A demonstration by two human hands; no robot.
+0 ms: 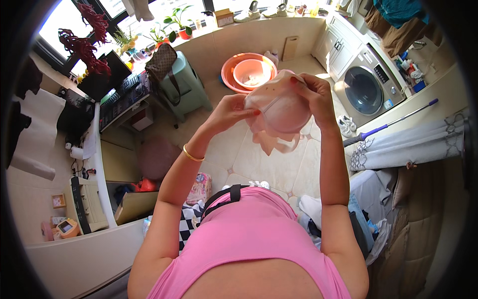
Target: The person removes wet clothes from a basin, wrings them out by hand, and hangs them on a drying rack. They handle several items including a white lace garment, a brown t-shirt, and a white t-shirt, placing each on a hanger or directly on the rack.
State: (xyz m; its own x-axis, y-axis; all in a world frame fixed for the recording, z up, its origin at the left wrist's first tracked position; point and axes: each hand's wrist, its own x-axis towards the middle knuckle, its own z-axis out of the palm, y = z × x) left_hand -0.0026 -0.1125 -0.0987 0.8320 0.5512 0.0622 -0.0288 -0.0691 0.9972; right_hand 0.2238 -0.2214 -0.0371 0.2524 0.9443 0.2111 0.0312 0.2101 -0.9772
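Observation:
Both of my hands hold up a pale pink bra [285,114] in front of me, over the tiled floor. My left hand [233,112] pinches its left edge, thumb across the front near a seam. At the upper right edge, my right hand [313,95] grips the fabric between thumb and fingers. Loose strips of the bra hang below the cups. Beyond it, an orange plastic basin [227,73] stands on the floor with a smaller basin [239,71] inside, partly hidden by the bra.
A green plastic stool [190,88] bearing a checked bag [161,63] stands at the left. A front-loading washing machine [364,89] is at the right, with white shoes [346,125] and a purple-handled pole [375,130] near it. Clothes [360,220] lie beside me at lower right.

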